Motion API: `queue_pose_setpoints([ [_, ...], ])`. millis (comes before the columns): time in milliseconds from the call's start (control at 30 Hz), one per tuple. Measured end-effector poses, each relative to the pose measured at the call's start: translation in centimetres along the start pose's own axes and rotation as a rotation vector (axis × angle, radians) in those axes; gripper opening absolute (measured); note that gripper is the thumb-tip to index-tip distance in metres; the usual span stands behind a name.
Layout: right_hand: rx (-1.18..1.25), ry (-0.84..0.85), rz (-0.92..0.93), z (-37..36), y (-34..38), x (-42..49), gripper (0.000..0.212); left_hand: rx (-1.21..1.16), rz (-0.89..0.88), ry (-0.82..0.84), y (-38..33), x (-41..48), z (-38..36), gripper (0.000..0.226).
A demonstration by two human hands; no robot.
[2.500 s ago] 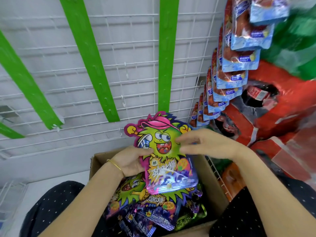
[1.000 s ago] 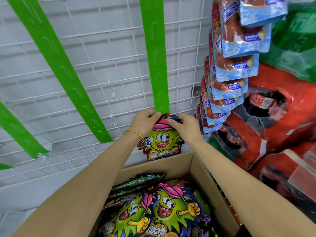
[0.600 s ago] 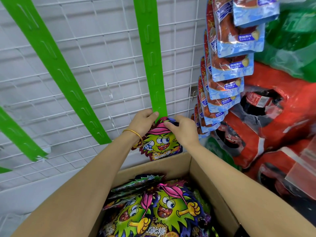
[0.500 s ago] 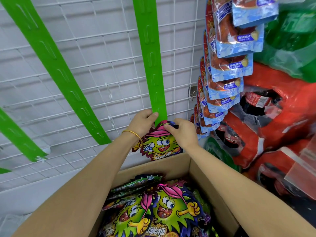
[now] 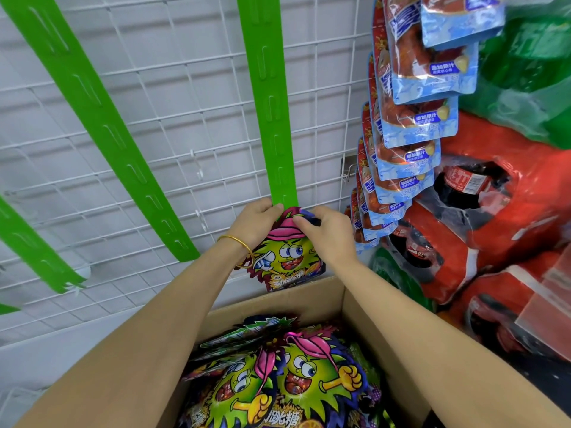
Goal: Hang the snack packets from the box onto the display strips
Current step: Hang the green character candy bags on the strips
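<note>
A cartoon-monster snack packet (image 5: 285, 256) hangs at the lower end of the middle green display strip (image 5: 272, 103). My left hand (image 5: 255, 225) pinches the strip's bottom end and the packet's top edge. My right hand (image 5: 324, 233) pinches the packet's pink top from the right. Below, an open cardboard box (image 5: 364, 332) holds several more of the same packets (image 5: 296, 372). My forearms cross over the box.
Two more bare green strips (image 5: 102, 118) slant across the white wire grid (image 5: 191, 97) to the left. A column of blue and red snack packets (image 5: 411, 125) hangs at the right. Red wrapped bottle packs (image 5: 500, 217) are stacked beyond it.
The packet was lifted from above the box up to the strip's lower end. In the last second both hands stayed at its top, shifting only slightly.
</note>
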State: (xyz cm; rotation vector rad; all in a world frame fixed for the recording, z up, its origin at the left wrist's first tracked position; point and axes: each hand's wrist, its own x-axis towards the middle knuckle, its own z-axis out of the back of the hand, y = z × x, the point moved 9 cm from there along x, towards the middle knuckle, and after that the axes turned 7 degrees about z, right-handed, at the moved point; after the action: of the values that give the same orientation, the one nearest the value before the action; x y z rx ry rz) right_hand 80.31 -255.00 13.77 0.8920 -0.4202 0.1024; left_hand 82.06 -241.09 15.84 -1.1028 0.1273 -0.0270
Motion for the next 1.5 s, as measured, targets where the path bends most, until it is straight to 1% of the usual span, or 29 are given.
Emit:
queue_pose_setpoints([
  [67,0.001,0.019,-0.008,-0.2,-0.2,0.0,0.029,-0.046,-0.005,0.026,-0.1,0.0,-0.4,0.016],
  [167,-0.010,0.013,-0.003,-0.1,-0.2,0.1,0.044,-0.071,-0.004,0.066,0.0,0.1,-0.7,0.017],
  [200,-0.006,0.012,-0.005,0.0,-0.2,0.1,0.045,-0.059,-0.010,0.066,0.0,0.1,-0.7,0.017],
  [333,-0.009,0.070,-0.028,-0.9,-1.2,-0.1,0.033,0.026,-0.020,0.021,0.5,0.3,-0.4,0.024],
  [500,-0.010,0.128,-0.067,-2.0,-2.9,-0.5,0.033,0.092,-0.047,0.002,1.5,0.3,-0.4,0.027],
  [633,-0.055,0.158,-0.073,-2.1,-3.1,-0.3,0.036,0.090,-0.089,-0.006,1.6,-0.5,-0.2,0.014],
  [667,-0.087,0.130,-0.060,-1.6,-3.0,-0.3,0.037,0.087,-0.118,-0.056,1.8,-1.0,0.4,0.020],
  [733,-0.203,0.002,-0.021,0.3,-2.3,-1.0,0.042,0.109,-0.187,-0.240,2.8,-3.1,2.4,0.029],
  [800,-0.277,-0.150,0.071,2.2,-0.6,-2.5,0.037,0.144,-0.246,-0.393,4.8,-6.1,3.8,0.025],
  [833,-0.285,-0.158,0.133,2.2,0.2,-3.4,0.032,0.189,-0.241,-0.408,6.5,-7.2,3.8,0.021],
  [867,-0.281,-0.103,0.183,1.4,0.9,-4.3,0.029,0.257,-0.201,-0.381,8.6,-7.9,3.4,0.018],
  [933,-0.254,0.090,0.216,-1.4,1.3,-5.8,0.028,0.440,-0.069,-0.256,13.5,-8.4,2.0,0.018],
  [1000,-0.221,0.220,0.191,-3.4,0.9,-7.0,0.029,0.607,0.003,-0.145,17.4,-8.5,0.8,0.024],
  [1067,-0.203,0.296,0.147,-4.4,0.2,-7.8,0.029,0.669,0.017,-0.104,19.2,-8.5,0.1,0.028],
  [1167,-0.191,0.399,0.101,-5.2,-0.9,-8.7,0.031,0.657,-0.019,-0.114,19.8,-8.3,-0.4,0.027],
  [1233,-0.181,0.433,0.069,-5.4,-1.6,-9.1,0.029,0.616,-0.007,-0.125,20.1,-8.0,-0.4,0.020],
  [1333,-0.154,0.483,-0.042,-5.8,-3.3,-10.0,0.028,0.554,0.016,-0.116,20.6,-7.6,-0.4,0.007],
  [1433,-0.111,0.561,-0.148,-6.6,-4.9,-11.4,0.030,0.510,-0.013,-0.112,20.4,-7.8,-0.4,0.007],
  [1500,-0.071,0.582,-0.219,-7.0,-5.4,-12.1,0.033,0.391,-0.012,-0.128,19.3,-8.3,0.3,0.010],
])
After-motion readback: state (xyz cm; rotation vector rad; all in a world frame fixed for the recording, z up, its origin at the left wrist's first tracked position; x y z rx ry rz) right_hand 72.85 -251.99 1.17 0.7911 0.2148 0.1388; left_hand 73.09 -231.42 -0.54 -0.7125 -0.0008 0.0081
